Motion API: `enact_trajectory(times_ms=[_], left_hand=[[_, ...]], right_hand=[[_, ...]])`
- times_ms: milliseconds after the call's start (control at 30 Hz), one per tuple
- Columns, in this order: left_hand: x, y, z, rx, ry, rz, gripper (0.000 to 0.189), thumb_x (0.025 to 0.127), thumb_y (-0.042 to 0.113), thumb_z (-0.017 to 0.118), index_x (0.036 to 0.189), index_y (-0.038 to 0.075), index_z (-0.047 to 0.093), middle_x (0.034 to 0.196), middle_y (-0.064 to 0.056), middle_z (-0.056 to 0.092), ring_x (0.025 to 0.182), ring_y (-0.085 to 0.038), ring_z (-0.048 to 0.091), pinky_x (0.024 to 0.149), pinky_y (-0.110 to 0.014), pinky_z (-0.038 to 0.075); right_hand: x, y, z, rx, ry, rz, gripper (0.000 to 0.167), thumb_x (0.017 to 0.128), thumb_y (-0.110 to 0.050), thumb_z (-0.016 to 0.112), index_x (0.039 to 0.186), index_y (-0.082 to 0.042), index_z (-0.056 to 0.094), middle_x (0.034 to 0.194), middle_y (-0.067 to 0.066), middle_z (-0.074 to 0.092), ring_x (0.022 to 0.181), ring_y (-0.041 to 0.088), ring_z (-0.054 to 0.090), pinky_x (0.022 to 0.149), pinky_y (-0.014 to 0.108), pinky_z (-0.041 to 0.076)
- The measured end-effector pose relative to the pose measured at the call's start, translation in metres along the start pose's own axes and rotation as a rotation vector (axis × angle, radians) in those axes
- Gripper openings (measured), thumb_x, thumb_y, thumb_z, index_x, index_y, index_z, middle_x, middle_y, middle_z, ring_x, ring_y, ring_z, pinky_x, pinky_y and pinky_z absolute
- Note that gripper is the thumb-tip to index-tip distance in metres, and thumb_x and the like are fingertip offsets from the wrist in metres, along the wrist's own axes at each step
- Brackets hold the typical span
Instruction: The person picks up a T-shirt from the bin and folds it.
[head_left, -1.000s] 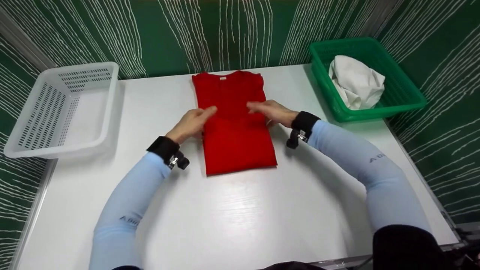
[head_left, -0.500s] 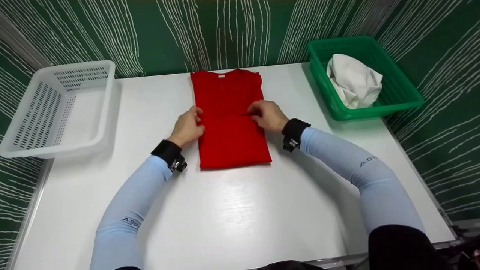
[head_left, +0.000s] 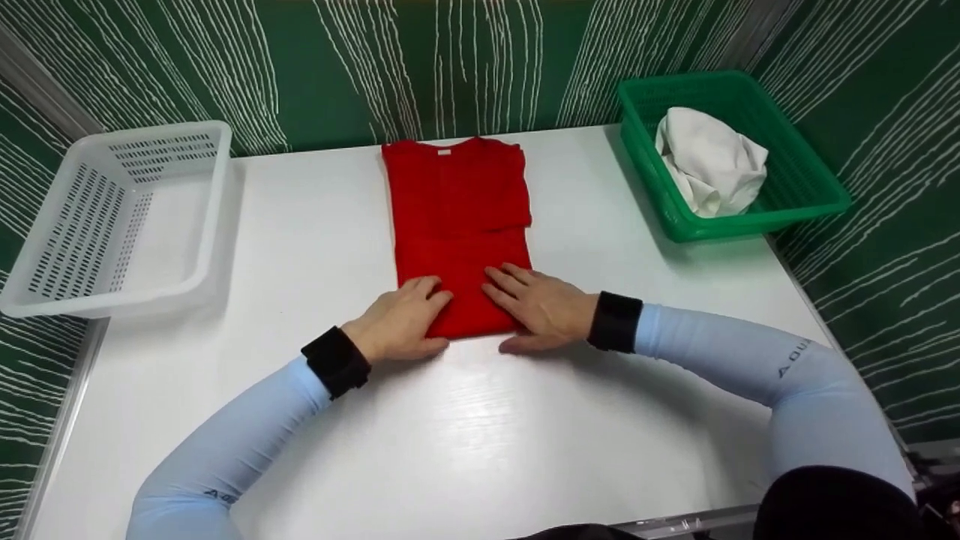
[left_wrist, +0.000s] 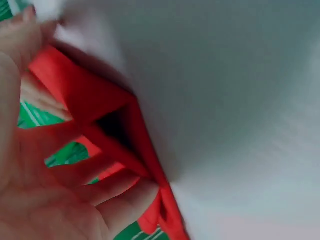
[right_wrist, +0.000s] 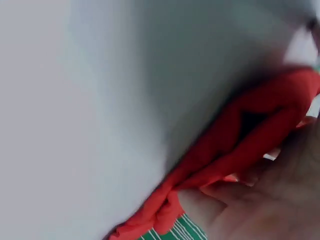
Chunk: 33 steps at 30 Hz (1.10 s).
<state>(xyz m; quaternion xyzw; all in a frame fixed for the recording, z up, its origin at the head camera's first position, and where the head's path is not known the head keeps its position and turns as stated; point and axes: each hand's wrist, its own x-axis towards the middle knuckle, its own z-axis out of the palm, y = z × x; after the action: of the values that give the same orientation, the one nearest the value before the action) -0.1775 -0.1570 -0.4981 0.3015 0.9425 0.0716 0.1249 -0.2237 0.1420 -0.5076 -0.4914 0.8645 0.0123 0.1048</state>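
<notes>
A red shirt [head_left: 459,191], folded into a long rectangle, lies flat with its collar and small white tag at the far end. My left hand [head_left: 401,319] rests on its near left corner, fingers over the cloth and thumb by the front edge. On the near right corner rests my right hand [head_left: 551,309], its fingers spread over the fabric and its thumb on the table just in front. The left wrist view shows the shirt's folded layers [left_wrist: 100,90] gaping at the side under the fingers. A similar gap in the cloth [right_wrist: 260,145] shows in the right wrist view.
At the left stands a white plastic basket [head_left: 214,217] with slotted walls. A green basket [head_left: 814,176] at the back right holds a crumpled white cloth [head_left: 709,161]. The white table [head_left: 465,435] meets a green patterned wall [head_left: 330,97] behind.
Both hands have moved from the shirt's middle to its near end and now lie on it. The right hand has let go of the fold's edge, which lies across the shirt.
</notes>
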Motion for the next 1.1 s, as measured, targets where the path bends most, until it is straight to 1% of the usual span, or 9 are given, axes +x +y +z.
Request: enact_trajectory(times_ms=[200, 300, 400, 467, 567, 700, 867, 1000, 1100], left_hand=[[-0.011, 0.006, 0.015, 0.241, 0.139, 0.030, 0.045, 0.107, 0.009, 0.068, 0.148, -0.009, 0.066, 0.154, -0.032, 0.066, 0.141, -0.047, 0.070, 0.103, -0.052, 0.066], [-0.021, 0.007, 0.021, 0.252, 0.218, 0.044, 0.034, 0.107, 0.006, 0.067, 0.136, -0.009, 0.074, 0.145, -0.029, 0.073, 0.133, -0.044, 0.075, 0.095, -0.050, 0.069], [-0.033, 0.009, 0.022, 0.147, 0.265, 0.085, 0.021, 0.103, 0.004, 0.069, 0.118, -0.004, 0.080, 0.132, -0.024, 0.081, 0.120, -0.039, 0.081, 0.094, -0.050, 0.070], [-0.042, 0.011, 0.018, 0.040, 0.261, 0.117, 0.010, 0.100, 0.003, 0.068, 0.102, 0.002, 0.077, 0.105, -0.016, 0.083, 0.096, -0.031, 0.082, 0.083, -0.044, 0.070], [-0.054, 0.016, 0.008, -0.135, 0.229, 0.151, 0.013, 0.097, 0.004, 0.063, 0.087, 0.009, 0.068, 0.070, 0.000, 0.061, 0.064, -0.014, 0.059, 0.061, -0.031, 0.052], [-0.060, 0.019, -0.016, -0.355, 0.267, 0.157, 0.016, 0.098, 0.004, 0.061, 0.099, 0.007, 0.076, 0.069, 0.004, 0.056, 0.061, -0.005, 0.043, 0.062, -0.023, 0.041], [-0.038, 0.002, -0.064, -0.477, 0.483, 0.092, 0.030, 0.103, 0.002, 0.060, 0.127, 0.000, 0.078, 0.084, -0.011, 0.073, 0.063, -0.012, 0.052, 0.066, -0.024, 0.048], [0.006, -0.030, -0.095, -0.466, 0.637, -0.048, 0.030, 0.106, 0.006, 0.061, 0.132, -0.001, 0.074, 0.093, -0.019, 0.076, 0.069, -0.024, 0.060, 0.069, -0.030, 0.048], [0.045, -0.056, -0.098, -0.443, 0.673, -0.212, 0.033, 0.110, 0.013, 0.061, 0.140, 0.000, 0.069, 0.110, -0.023, 0.079, 0.087, -0.033, 0.071, 0.080, -0.039, 0.057]], right_hand=[[-0.017, -0.004, 0.007, -0.218, 0.208, -0.077, 0.053, 0.107, -0.023, 0.068, 0.151, 0.007, 0.064, 0.152, 0.030, 0.069, 0.138, 0.046, 0.072, 0.106, 0.050, 0.066], [-0.023, -0.008, 0.004, -0.237, 0.249, -0.111, 0.037, 0.106, -0.013, 0.067, 0.137, 0.008, 0.072, 0.138, 0.028, 0.078, 0.125, 0.043, 0.079, 0.098, 0.048, 0.069], [-0.029, -0.012, -0.005, -0.134, 0.228, -0.131, 0.016, 0.102, -0.005, 0.067, 0.114, 0.003, 0.075, 0.112, 0.021, 0.084, 0.103, 0.036, 0.083, 0.089, 0.045, 0.070], [-0.034, -0.014, -0.015, -0.017, 0.165, -0.138, 0.003, 0.100, -0.002, 0.068, 0.100, -0.002, 0.071, 0.089, 0.013, 0.079, 0.081, 0.028, 0.078, 0.076, 0.039, 0.067], [-0.040, -0.014, -0.036, 0.173, 0.027, -0.144, 0.013, 0.101, -0.002, 0.069, 0.090, -0.008, 0.065, 0.069, 0.002, 0.059, 0.062, 0.015, 0.055, 0.062, 0.029, 0.051], [-0.045, 0.001, -0.069, 0.363, -0.039, -0.204, 0.015, 0.102, -0.004, 0.069, 0.088, -0.009, 0.067, 0.069, -0.003, 0.054, 0.064, 0.006, 0.046, 0.064, 0.024, 0.045], [-0.029, 0.041, -0.120, 0.447, 0.116, -0.139, 0.017, 0.103, -0.002, 0.066, 0.088, -0.006, 0.067, 0.068, 0.002, 0.061, 0.061, 0.002, 0.050, 0.063, 0.024, 0.046], [0.007, 0.078, -0.144, 0.446, 0.227, 0.082, 0.013, 0.108, -0.008, 0.063, 0.100, -0.004, 0.073, 0.075, 0.010, 0.071, 0.062, 0.008, 0.063, 0.063, 0.023, 0.049], [0.038, 0.102, -0.140, 0.414, 0.305, 0.247, 0.022, 0.110, -0.012, 0.061, 0.117, 0.001, 0.077, 0.093, 0.020, 0.079, 0.074, 0.024, 0.074, 0.070, 0.030, 0.057]])
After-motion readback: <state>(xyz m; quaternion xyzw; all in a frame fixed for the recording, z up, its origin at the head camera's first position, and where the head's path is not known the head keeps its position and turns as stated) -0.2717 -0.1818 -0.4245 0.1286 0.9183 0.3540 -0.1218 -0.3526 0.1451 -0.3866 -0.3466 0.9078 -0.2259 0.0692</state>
